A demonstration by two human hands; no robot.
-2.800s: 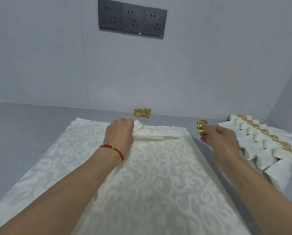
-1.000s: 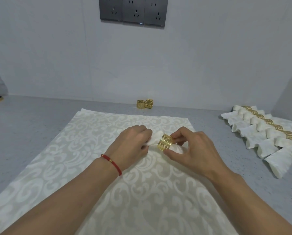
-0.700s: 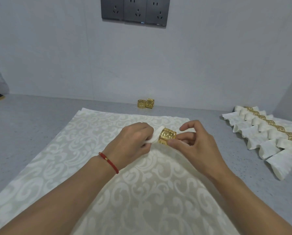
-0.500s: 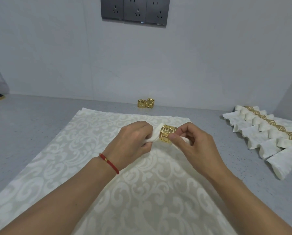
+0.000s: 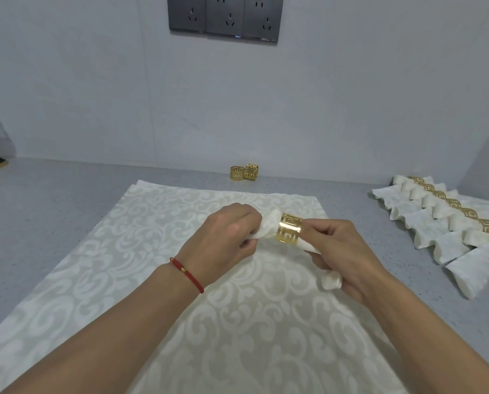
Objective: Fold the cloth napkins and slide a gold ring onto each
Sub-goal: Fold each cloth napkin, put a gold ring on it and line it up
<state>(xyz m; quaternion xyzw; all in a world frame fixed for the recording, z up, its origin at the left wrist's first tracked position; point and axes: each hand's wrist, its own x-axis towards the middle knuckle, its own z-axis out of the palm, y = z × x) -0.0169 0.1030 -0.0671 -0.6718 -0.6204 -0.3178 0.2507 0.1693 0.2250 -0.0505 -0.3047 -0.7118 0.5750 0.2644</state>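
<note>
Left hand (image 5: 226,237) pinches the rolled napkin's (image 5: 267,228) end; right hand (image 5: 342,251) grips the napkin behind the gold ring (image 5: 289,229).

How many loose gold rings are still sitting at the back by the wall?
2. The left loose ring and the right loose ring sit touching, side by side on the counter near the wall. None seem hidden.

Ringed napkins (image 5: 448,223) crowd the right (spare rings (image 5: 243,172) behind).
</note>
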